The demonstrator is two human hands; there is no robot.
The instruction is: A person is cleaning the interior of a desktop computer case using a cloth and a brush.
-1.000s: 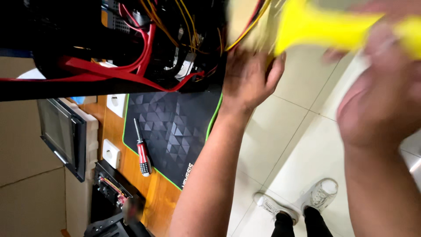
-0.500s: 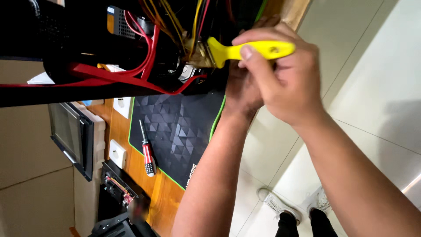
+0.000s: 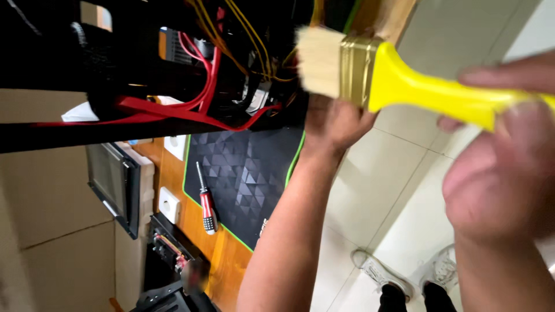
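- The right hand (image 3: 503, 173) is nearest the camera, large and blurred, with its fingers (image 3: 503, 75) wrapped shut around the yellow handle of a paint brush (image 3: 404, 81).
- The brush's long axis runs nearly level across the view, tilted a little: the handle lies at the right hand, the gold ferrule sits in the middle, and the pale bristles (image 3: 319, 60) point away from that hand toward the open computer case (image 3: 144, 69).
- The bristle tip sits at the edge of the case, beside the yellow cables (image 3: 254, 40); whether it touches them I cannot tell.
- The left hand (image 3: 338, 124) lies just below the bristles, closer to the case than the right hand. Its fingers curl against the lower edge of the case, but what they press or hold I cannot tell.
- Relative to the case, red cables (image 3: 202, 104) loop inside it, close to the left hand.
- Below the case lies a black mat with a green border (image 3: 243, 173) on the wooden desk (image 3: 225, 271).
- 1 red-handled screwdriver (image 3: 207, 202) rests on the mat's edge, well apart from both hands.
- Farther from the case, a dark monitor (image 3: 113, 179) stands at the desk's back.
- Past the desk's front edge, 2 light shoes (image 3: 381, 274) stand on the tiled floor (image 3: 404, 190).
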